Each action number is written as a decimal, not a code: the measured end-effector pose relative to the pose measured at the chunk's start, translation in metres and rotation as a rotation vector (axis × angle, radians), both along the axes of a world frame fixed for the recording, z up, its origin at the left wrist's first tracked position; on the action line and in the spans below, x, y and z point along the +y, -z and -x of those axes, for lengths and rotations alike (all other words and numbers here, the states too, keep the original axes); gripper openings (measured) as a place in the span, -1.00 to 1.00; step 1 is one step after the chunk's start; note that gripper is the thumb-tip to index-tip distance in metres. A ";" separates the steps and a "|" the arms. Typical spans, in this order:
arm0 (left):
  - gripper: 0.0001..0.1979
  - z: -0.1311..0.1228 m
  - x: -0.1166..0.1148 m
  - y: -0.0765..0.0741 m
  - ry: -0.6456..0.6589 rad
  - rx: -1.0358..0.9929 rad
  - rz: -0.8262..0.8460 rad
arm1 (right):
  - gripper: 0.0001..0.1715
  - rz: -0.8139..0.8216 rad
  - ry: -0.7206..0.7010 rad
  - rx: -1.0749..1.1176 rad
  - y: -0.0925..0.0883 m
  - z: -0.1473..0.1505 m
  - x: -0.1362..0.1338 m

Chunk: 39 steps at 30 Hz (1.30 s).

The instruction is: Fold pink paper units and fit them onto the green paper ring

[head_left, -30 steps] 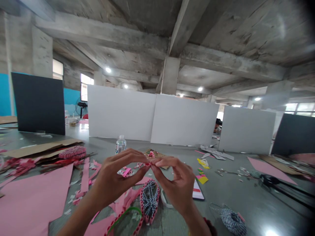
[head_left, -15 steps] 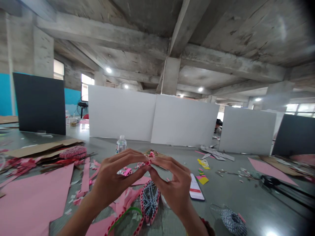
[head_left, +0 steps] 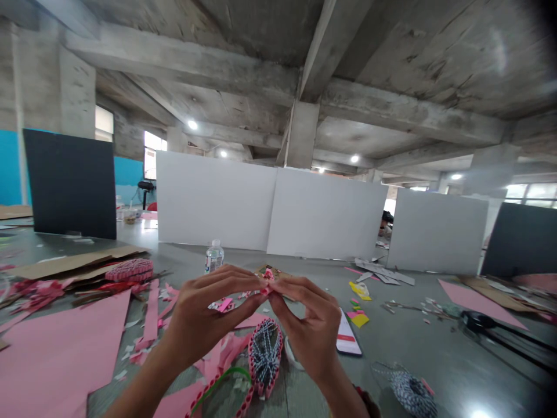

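My left hand (head_left: 209, 307) and my right hand (head_left: 307, 325) meet fingertip to fingertip above the table. Both pinch a small pink piece of paper (head_left: 265, 288), mostly hidden by the fingers. Below them lies an oval pink-edged piece (head_left: 265, 354) with blue-and-white string strung across its middle. Beside it, a strip edged with small pink loops (head_left: 246, 400) curves next to a green strip (head_left: 232, 373). Crumpled pink paper (head_left: 221, 351) sits under my left forearm.
A large pink sheet (head_left: 65, 348) and cardboard (head_left: 78, 264) with another oval pink piece (head_left: 129, 270) are on the left. A bottle (head_left: 214, 256) stands ahead. At right lie a phone (head_left: 348, 337), a string ball (head_left: 411, 392) and black-handled scissors (head_left: 478, 322). White boards (head_left: 326, 215) stand behind.
Both hands have shifted very slightly to the right, still pinching the small pink piece together. The things on the table have not moved.
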<state>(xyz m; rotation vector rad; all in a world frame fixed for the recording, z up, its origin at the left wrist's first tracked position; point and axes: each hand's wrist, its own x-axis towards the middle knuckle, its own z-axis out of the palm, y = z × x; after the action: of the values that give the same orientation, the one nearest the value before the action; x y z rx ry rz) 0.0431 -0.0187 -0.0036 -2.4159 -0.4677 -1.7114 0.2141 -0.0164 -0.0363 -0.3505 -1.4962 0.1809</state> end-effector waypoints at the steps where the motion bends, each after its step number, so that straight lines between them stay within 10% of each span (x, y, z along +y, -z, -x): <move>1: -0.82 -0.001 -0.001 0.000 0.010 -0.002 -0.001 | -0.69 0.021 -0.004 0.022 0.000 0.000 0.000; 39: -0.73 -0.003 0.002 0.004 -0.007 0.028 -0.089 | -0.79 0.367 -0.395 0.160 -0.003 -0.001 -0.001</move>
<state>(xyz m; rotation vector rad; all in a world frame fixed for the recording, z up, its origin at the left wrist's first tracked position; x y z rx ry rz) 0.0464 -0.0164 -0.0074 -2.3697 -0.3867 -1.6566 0.2151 -0.0176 -0.0332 -0.3202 -1.3583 0.7863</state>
